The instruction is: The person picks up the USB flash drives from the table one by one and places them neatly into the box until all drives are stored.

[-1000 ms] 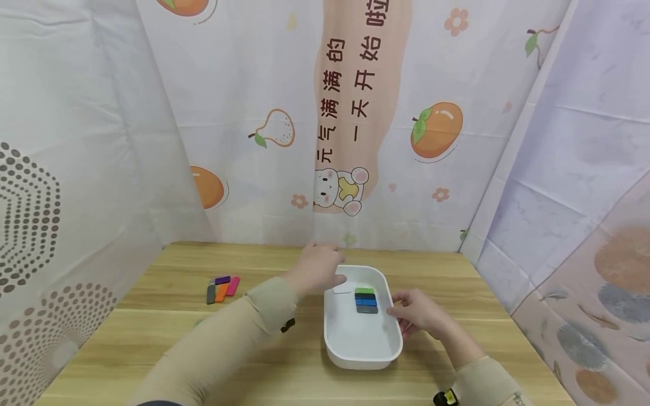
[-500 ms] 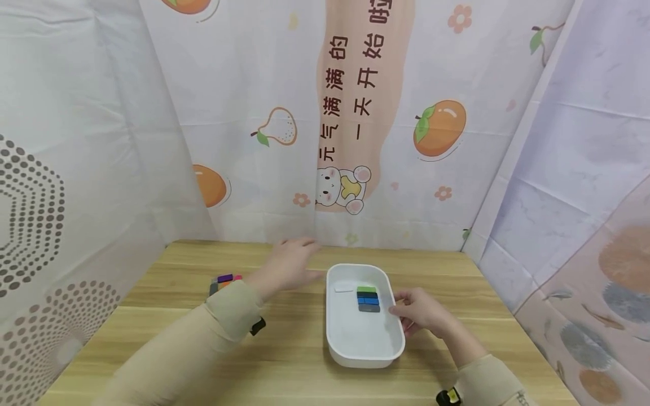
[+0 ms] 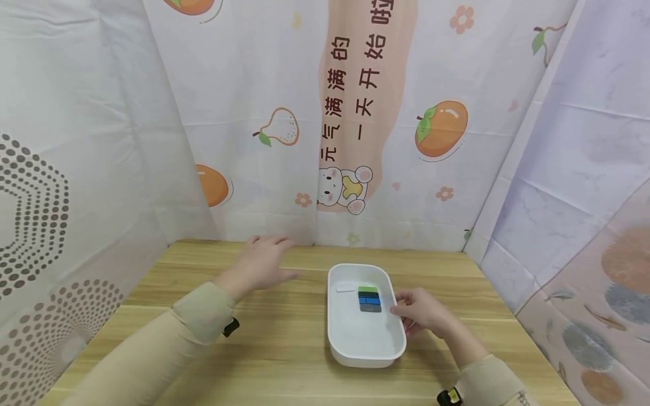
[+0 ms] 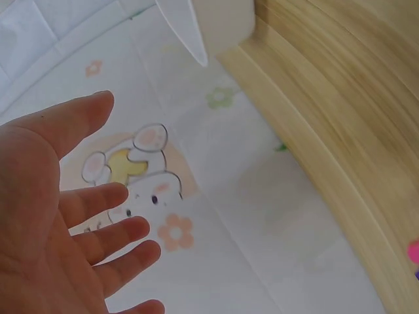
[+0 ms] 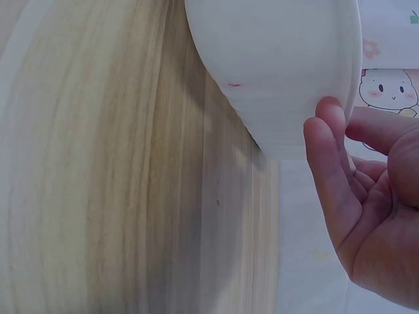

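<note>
white tub (image 3: 365,338), lower centre: best steadied lightly
left hand (image 3: 260,266) released, empty; right hand (image 3: 422,313) pinches its right side.

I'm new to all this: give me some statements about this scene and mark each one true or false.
1. The right hand has its grip on the side of the white box. True.
2. The left hand is touching the box. False: it is apart from it, holding nothing.
3. The green piece lies inside the box. True.
4. The white piece lies outside the box. False: it lies inside.
5. The dark piece lies between the green piece and the blue pieces. True.
</note>
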`<state>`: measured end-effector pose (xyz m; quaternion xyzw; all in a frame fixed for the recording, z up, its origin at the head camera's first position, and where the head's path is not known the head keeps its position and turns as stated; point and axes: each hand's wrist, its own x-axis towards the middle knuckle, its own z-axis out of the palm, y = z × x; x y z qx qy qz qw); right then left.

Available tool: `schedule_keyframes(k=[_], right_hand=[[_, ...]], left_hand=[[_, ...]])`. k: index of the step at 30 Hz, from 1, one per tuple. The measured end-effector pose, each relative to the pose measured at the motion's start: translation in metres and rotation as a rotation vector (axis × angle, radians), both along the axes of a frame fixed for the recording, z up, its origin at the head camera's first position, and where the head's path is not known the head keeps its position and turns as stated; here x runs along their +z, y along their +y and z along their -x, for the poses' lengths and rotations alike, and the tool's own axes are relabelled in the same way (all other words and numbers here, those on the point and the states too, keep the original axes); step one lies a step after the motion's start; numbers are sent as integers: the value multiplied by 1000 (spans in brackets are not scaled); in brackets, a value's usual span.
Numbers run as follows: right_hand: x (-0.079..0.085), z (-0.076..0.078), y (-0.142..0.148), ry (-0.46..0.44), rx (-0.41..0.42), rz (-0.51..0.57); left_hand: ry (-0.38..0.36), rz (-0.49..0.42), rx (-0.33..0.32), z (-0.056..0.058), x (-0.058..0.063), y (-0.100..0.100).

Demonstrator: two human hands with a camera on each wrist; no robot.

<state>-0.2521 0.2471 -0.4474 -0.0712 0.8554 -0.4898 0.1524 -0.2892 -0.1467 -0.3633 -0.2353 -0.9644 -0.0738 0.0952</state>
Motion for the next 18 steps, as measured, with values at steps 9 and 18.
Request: schedule_keyframes(k=[9, 18], right_hand=[[3, -1, -4, 8, -24, -37], [2, -2, -3, 9, -16, -27]], left_hand=[[2, 10, 69, 5, -10, -38], [-39, 22, 190, 12, -23, -74]])
